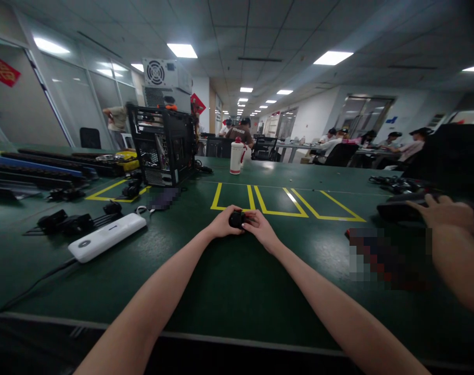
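A small black rounded object is held between my two hands above the green table; its exact kind cannot be made out. My left hand wraps around its left side with the fingers closed. From the right, my right hand pinches it, thumb and fingertips against its edge. Just beyond the hands, yellow tape outlines mark the tabletop. The fingers cover part of the object.
To the left lie a white power strip and black adapters. An open computer case and a white bottle stand farther back. At right, a co-worker's hand rests on a black item, near a blurred object. Other people sit behind.
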{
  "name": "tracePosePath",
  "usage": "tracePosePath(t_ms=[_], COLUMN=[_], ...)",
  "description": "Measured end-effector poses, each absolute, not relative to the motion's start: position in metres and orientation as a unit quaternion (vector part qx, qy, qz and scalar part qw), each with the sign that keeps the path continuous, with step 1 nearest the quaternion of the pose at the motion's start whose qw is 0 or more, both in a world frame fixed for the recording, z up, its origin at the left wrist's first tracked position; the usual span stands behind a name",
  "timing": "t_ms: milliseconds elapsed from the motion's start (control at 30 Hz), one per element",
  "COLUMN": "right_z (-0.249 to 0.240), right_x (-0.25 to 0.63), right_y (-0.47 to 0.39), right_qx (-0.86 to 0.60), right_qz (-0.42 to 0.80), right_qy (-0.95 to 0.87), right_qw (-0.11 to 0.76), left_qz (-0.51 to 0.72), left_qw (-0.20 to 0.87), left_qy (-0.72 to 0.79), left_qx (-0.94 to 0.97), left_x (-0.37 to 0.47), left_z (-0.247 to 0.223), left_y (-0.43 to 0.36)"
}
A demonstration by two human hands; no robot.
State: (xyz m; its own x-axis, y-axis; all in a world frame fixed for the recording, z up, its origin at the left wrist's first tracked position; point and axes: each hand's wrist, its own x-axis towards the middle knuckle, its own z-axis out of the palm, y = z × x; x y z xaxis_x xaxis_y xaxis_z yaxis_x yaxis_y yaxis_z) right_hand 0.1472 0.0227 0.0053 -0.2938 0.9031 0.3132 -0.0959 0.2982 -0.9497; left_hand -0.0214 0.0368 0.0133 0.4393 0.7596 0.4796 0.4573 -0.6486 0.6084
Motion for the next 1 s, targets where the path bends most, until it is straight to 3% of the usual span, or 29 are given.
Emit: tracePosePath(t_ms=[267,867,1000], right_z=[0.0046,0.0049,0.0028], right_x=[0.1467,0.1474,0.1481], right_y=[0.0225,0.0227,0.0256], right_qx=[-0.287,-0.342,-0.338], right_qz=[0.532,0.432,0.467], right_qy=[-0.628,-0.660,-0.641], right_qw=[0.491,0.511,0.506], left_qz=[0.382,0.375,0.371], left_qw=[0.203,0.210,0.217], left_qy=[0.355,0.367,0.368], left_qx=[0.829,0.825,0.824], left_x=[-0.0223,-0.0215,-0.0219], left_z=[0.0121,0.0161,0.0183], left_y=[0.0405,0.0364,0.0338])
